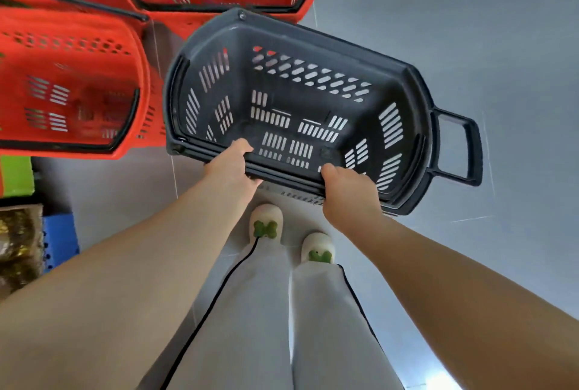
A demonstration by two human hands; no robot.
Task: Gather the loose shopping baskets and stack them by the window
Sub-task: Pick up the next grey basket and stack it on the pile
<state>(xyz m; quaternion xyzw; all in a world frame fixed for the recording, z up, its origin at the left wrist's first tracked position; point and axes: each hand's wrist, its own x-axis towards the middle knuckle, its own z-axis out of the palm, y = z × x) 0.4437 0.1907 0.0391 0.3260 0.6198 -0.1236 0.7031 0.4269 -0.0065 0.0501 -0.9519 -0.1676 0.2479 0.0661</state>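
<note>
Your left hand and right hand, fingers curled over its near rim, are holding the black shopping basket mouth-up beside the red baskets, likely for nesting.

Bright even daylight, soft faint shadows, wide-angle bending at edges, slight overall softness

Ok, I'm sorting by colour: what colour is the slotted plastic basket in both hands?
The slotted plastic basket is dark grey, seen best in the head view.
</note>
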